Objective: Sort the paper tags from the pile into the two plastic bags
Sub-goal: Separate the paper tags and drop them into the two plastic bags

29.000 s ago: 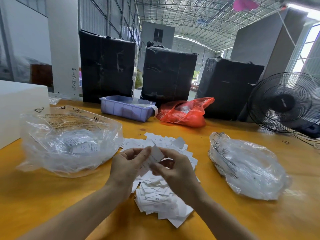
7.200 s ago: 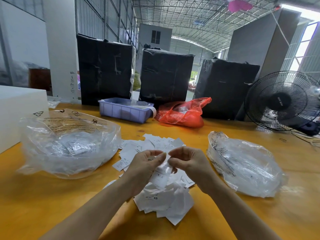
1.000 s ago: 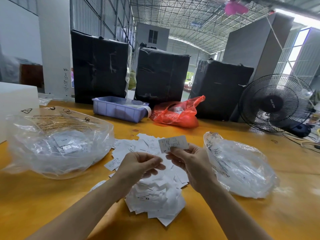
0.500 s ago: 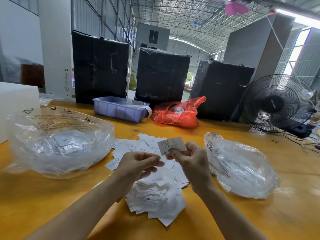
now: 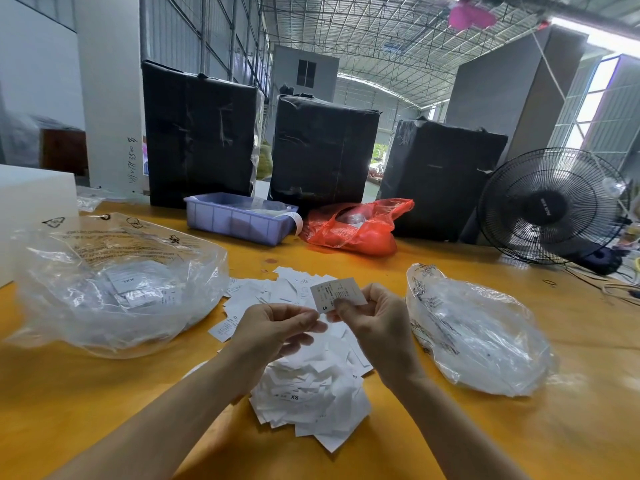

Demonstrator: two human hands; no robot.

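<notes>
Warehouse or factory hall: steel truss roof (image 5: 381,39), black-wrapped bales (image 5: 322,150) behind desk (image 5: 104,393), pedestal fan (image 5: 550,206).

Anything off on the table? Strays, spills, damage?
Nothing damaged or spilled. One tag lies apart from the pile, by the left bag. The right hand pinches an S tag.

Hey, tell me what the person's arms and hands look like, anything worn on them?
Both forearms are bare up to the frame's bottom edge: no sleeves show. The left hand and right hand wear no gloves, and no watch, bracelet or ring is visible on either. The fingernails that show look short and unpainted. No markings show on either arm.
</notes>
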